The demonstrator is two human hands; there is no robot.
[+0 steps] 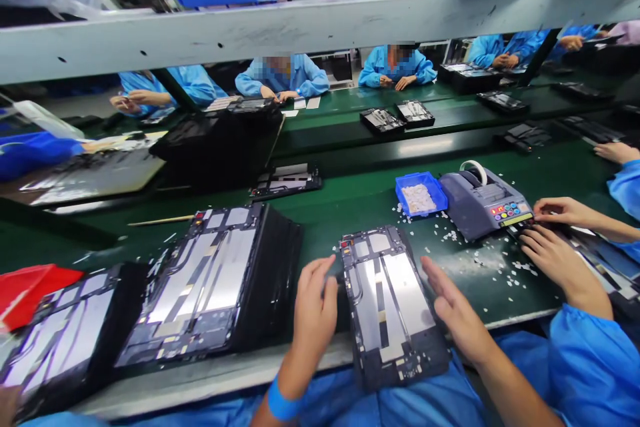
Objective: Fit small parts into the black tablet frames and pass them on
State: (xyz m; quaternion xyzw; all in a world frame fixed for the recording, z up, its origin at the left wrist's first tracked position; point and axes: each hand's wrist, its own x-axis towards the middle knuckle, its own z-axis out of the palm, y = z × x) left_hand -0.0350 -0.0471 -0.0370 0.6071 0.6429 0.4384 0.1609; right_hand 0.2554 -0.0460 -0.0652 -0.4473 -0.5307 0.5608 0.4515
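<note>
My hands rest on either side of a tablet frame (393, 307) that lies on the near edge of the green counter (350, 203), its lower end jutting over the edge toward my lap. My left hand (314, 310) is open, fingers loosely bent, its fingertips touching the frame's left rim; a blue band (281, 403) circles that wrist. My right hand (453, 307) lies flat and open along the frame's right rim, gripping nothing. Just left of my left hand stands a leaning stack of the same frames (215, 283), and further left another stack (65, 333) beside a red tray (30, 283). Beyond my right hand sit a small blue tray (421, 193) of white bits and a grey tape dispenser (483, 203), with white scraps (480, 257) strewn on the counter around them. To the right of my right hand, a co-worker's two hands (553, 243) in blue sleeves rest by the dispenser. Across the counter, other people in blue coats sit working.
</note>
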